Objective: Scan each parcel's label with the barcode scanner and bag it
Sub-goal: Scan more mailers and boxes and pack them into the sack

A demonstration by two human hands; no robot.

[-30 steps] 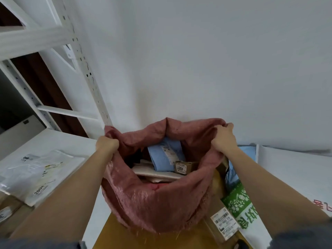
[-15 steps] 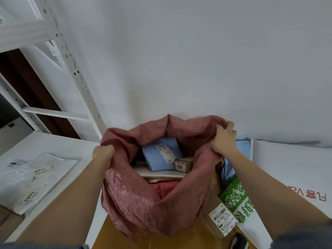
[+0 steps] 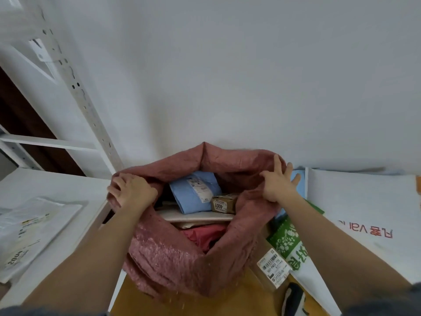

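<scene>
A pink woven sack (image 3: 166, 258) stands open in front of me. My left hand (image 3: 132, 192) grips its left rim with curled fingers. At the right rim my right hand (image 3: 279, 184) has its fingers spread straight against the fabric. Inside lie a blue mailer parcel (image 3: 193, 192) with a white label, a small brown box (image 3: 224, 204) marked 4001, flat pale parcels (image 3: 196, 216) and a red one (image 3: 202, 233). No barcode scanner is in view.
A white table (image 3: 59, 185) on the left carries clear and white poly mailers (image 3: 27, 229). Right of the sack are a brown box with a barcode label (image 3: 273, 265), a green-printed white bag (image 3: 293, 247) and a large white sack (image 3: 369, 215). White shelving (image 3: 75, 87) rises at left; wall behind.
My right hand has loosened from gripping the sack's right rim to spread fingers. The left hand keeps its hold. The sack mouth sits slightly lower and wider in view.
</scene>
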